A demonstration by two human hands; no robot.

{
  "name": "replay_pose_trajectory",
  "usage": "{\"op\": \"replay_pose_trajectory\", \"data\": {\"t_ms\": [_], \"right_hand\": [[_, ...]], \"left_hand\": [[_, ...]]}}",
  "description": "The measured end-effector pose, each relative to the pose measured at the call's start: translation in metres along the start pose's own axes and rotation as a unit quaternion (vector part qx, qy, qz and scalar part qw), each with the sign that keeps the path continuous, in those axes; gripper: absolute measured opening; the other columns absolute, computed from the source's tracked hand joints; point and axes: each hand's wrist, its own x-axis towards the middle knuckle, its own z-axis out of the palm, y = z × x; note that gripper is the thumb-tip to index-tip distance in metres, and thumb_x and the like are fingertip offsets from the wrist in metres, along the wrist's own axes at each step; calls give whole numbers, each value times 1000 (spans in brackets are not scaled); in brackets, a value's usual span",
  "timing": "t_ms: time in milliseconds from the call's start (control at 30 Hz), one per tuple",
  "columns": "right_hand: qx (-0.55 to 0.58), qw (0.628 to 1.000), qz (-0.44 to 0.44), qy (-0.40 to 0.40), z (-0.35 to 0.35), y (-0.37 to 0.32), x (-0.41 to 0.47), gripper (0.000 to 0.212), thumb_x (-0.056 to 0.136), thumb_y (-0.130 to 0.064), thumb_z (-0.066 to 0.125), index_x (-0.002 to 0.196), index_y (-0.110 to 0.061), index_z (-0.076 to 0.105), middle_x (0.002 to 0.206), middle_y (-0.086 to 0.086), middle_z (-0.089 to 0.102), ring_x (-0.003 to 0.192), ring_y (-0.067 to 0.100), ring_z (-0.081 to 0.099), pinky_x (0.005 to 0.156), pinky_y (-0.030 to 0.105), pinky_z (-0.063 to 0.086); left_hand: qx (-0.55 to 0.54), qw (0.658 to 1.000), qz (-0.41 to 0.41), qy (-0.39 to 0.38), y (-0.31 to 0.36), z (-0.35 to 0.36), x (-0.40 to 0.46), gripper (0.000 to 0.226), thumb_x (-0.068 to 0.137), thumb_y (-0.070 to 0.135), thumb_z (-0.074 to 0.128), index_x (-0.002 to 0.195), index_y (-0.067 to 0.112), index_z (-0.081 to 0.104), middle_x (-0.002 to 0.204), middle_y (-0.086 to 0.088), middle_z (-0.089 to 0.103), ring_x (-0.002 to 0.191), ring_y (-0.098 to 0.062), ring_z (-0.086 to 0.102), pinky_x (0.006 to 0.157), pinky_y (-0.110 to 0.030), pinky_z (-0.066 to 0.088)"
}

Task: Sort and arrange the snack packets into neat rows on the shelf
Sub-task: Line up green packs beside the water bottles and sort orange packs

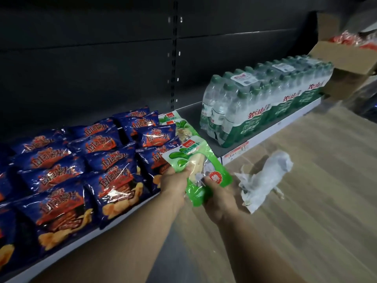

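Both hands hold one green packet between them, just off the shelf's front edge. The left hand grips its left edge, thumb pressed on the printed face, and the right hand pinches the lower right corner from underneath; this two-sided hold probably keeps the limp pouch flat and facing up so it can be slid in squarely. Just beyond the hands, two more green packets lie overlapping in a line running back toward the wall, so the held one looks meant for the near end of that row. Left of the left hand, blue chip bags already lie in overlapping rows, which suggests the green line is the part not yet finished. Right of the right hand a crumpled white wrapper lies on the floor, probably discarded packaging. Farther off beyond it sits a shrink-wrapped water pack. Most fingers of both hands are hidden behind the packet. The packet's lower end is folded and blurred, and its print is unreadable. The far-left bags are cut off, and a box at the upper right is blurred.
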Motion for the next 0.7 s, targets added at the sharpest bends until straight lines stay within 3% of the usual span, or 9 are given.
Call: {"op": "replay_pose_trajectory", "data": {"t_ms": [200,333,500,700], "right_hand": [[56,997,13,60,-3,-20,33,15,94,4,48,90,-2,61,66,9,71,56,18,69,55,32,58],[60,995,23,78,1,-29,54,18,94,3,50,80,-2,60,59,7,69,50,16,67,49,29,57],[75,993,36,78,1,-30,72,19,95,1,48,78,-3,57,53,5,66,45,14,64,44,25,54],[66,994,40,82,-8,-24,86,18,95,-1,49,82,-5,60,61,3,70,53,13,67,48,24,55]], "left_hand": [[15,999,-20,-20,4,29,30,9,84,12,70,87,17,64,101,-14,70,94,-34,67,88,-52,53],[39,999,-20,-25,10,38,48,9,86,11,68,86,18,63,99,-13,70,92,-33,67,87,-53,53],[37,998,-25,-34,16,43,62,13,90,3,61,85,15,63,81,-8,68,70,-25,65,69,-36,56],[54,998,-23,-27,9,44,72,14,91,4,59,88,17,62,80,-4,68,65,-19,64,52,-26,53]]}}
